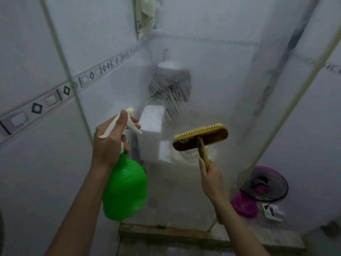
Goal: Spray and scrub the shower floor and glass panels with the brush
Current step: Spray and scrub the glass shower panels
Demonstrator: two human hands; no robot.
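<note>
Brush (201, 138) held up before the glass panel (212, 80), bristles turned toward it, we judge for scrubbing; contact we cannot confirm. Our right hand (210, 178) is closed round the wooden handle, forefinger laid along it for steering. Nearer the panel's left edge, our left hand (108, 143) wraps the neck of the green spray bottle (125, 187), fingers on the trigger, nozzle aimed at the glass, ready to wet it. Count: one brush, one bottle, two hands busy.

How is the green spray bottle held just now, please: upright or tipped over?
Roughly upright: the green spray bottle hangs body-down from the left hand, white nozzle on top, leaning slightly.
</note>
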